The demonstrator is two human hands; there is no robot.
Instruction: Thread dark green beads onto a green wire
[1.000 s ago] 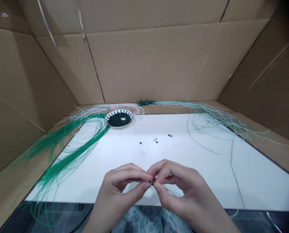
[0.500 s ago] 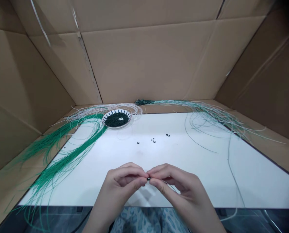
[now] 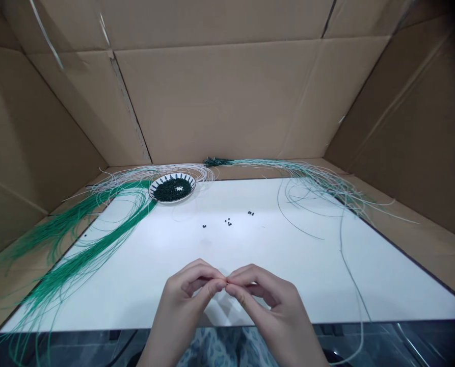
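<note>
My left hand [image 3: 183, 300] and my right hand [image 3: 271, 306] meet fingertip to fingertip just above the near edge of the white board [image 3: 307, 275]. Both are closed in a pinch. The small dark bead they pinch is hidden between the fingertips. A thin pale thread [image 3: 344, 250] runs across the board on the right, down past my right hand. A few loose dark beads [image 3: 228, 222] lie mid-board. A small dish of dark beads [image 3: 169, 188] sits at the far left.
A bundle of green strands [image 3: 78, 255] sweeps along the board's left side and over its edge. Pale strands [image 3: 319, 183] fan out at the far right. Cardboard walls [image 3: 227, 102] enclose the board on three sides.
The view has swung, so everything sits further left in the picture. My hands have stayed pinched together, and the dark bead seen between the fingertips is now covered by them.
</note>
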